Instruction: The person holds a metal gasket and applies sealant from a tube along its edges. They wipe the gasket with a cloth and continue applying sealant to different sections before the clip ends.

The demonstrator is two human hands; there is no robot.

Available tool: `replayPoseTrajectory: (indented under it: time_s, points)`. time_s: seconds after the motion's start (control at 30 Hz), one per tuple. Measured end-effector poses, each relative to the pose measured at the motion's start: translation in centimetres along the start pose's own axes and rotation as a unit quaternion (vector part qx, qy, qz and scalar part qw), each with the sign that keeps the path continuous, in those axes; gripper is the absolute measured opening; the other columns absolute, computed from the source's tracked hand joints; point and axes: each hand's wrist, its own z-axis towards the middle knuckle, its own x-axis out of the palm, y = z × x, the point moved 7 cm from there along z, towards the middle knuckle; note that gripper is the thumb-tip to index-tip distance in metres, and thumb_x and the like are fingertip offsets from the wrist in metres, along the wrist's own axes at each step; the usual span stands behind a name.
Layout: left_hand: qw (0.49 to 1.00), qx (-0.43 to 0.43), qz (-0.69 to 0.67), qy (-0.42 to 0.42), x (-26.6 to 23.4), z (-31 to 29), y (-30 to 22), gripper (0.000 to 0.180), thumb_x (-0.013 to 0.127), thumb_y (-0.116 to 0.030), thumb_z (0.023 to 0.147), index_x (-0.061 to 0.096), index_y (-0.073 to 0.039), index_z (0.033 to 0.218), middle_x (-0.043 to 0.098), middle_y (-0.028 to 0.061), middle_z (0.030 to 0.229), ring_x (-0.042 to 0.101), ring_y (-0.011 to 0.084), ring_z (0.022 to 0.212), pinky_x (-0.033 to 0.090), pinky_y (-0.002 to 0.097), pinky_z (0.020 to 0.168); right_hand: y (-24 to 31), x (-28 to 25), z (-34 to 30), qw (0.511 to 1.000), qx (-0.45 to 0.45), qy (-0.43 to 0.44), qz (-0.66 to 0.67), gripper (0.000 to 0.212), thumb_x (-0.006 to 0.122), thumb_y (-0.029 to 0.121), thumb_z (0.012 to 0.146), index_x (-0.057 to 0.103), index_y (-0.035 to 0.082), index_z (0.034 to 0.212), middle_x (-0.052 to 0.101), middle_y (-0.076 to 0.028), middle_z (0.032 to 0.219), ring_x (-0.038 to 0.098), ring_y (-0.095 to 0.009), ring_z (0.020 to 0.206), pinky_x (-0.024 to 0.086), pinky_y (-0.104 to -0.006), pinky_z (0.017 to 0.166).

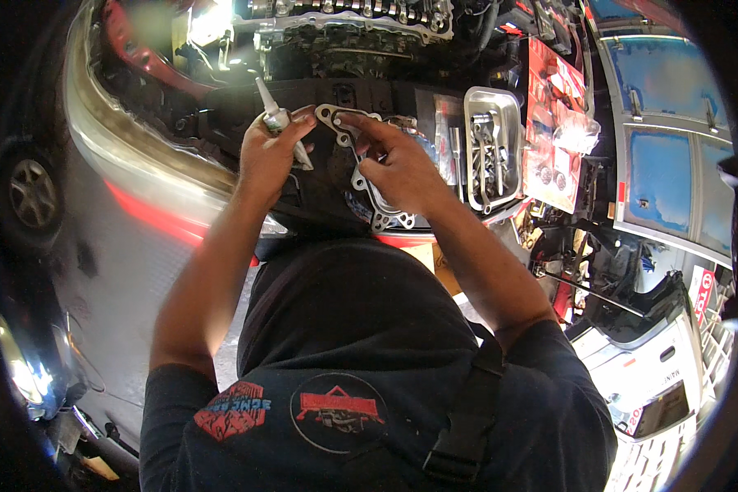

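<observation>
My left hand [266,160] is closed around a squeeze tube [276,120] with a long pale tapered nozzle pointing up. The lower end of the tube looks crumpled and pokes out beside my fingers. Just right of it, a metal cover with a bolt-holed flange [357,182] lies over the dark front panel of the engine bay. My right hand [402,168] is over this cover, its index finger stretched onto the upper flange near a bolt hole. The thumb is apart from that finger, near the flange's inner edge; the other fingers are bent and partly hidden. Much of the cover is behind my right hand.
Right of the cover, a metal tray [494,152] holds sockets and wrenches, with a long metal tool [457,160] beside it. A red printed sheet [553,123] lies farther right. The opened engine [361,20] is at the back. A car's bumper [152,184] curves along the left.
</observation>
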Motion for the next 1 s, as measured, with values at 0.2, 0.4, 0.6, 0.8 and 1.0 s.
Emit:
replayPoseTrajectory:
  time_s: [0.2,0.4,0.6,0.8,1.0]
  points:
    - [0.999,-0.004,0.038,-0.011,0.3,0.4,-0.1,0.019,0.076,-0.014,0.084,0.065,-0.001,0.092,0.071,0.0068,0.084,0.067,0.0134,0.077,0.051,0.0248,0.072,-0.1,0.3,0.9,0.999,-0.008,-0.009,-0.032,0.068,0.053,0.005,0.078,0.047,0.017,0.145,0.059,-0.009,0.095,0.056,-0.017,0.078,0.049,-0.0299,0.076]
    - [0.999,0.005,0.028,-0.027,0.3,0.1,-0.2,0.018,0.076,-0.014,0.084,0.064,-0.001,0.088,0.071,0.0085,0.084,0.069,0.015,0.081,0.052,0.0267,0.073,0.6,0.3,0.9,0.994,-0.052,-0.024,-0.088,0.067,0.058,0.003,0.078,0.048,0.015,0.144,0.055,-0.009,0.091,0.057,-0.019,0.078,0.049,-0.0324,0.075]
    - [0.999,-0.01,0.025,-0.021,0.2,0.5,0.4,0.017,0.075,-0.014,0.084,0.063,-0.001,0.087,0.071,0.0088,0.084,0.069,0.0152,0.08,0.053,0.0273,0.073,1.0,0.1,1.5,0.978,-0.101,-0.051,-0.175,0.063,0.059,0.0,0.078,0.052,0.016,0.138,0.052,-0.01,0.089,0.057,-0.023,0.079,0.049,-0.0364,0.074]
    - [1.0,-0.009,0.022,-0.014,0.1,0.5,0.5,0.016,0.075,-0.013,0.085,0.066,0.0,0.089,0.071,0.0084,0.084,0.07,0.0155,0.08,0.053,0.0269,0.072,0.9,0.2,1.5,0.969,-0.1,-0.048,-0.222,0.061,0.061,0.0,0.079,0.052,0.017,0.137,0.052,-0.011,0.093,0.06,-0.025,0.082,0.052,-0.0393,0.076]
    - [1.0,0.011,0.014,-0.001,0.5,0.4,0.3,0.025,0.077,-0.024,0.083,0.059,-0.007,0.086,0.067,0.0067,0.085,0.067,0.0167,0.081,0.051,0.0303,0.072,1.4,0.1,1.1,0.943,-0.115,-0.055,-0.306,0.054,0.065,0.008,0.079,0.057,0.019,0.13,0.053,-0.015,0.099,0.061,-0.035,0.094,0.055,-0.0449,0.08]
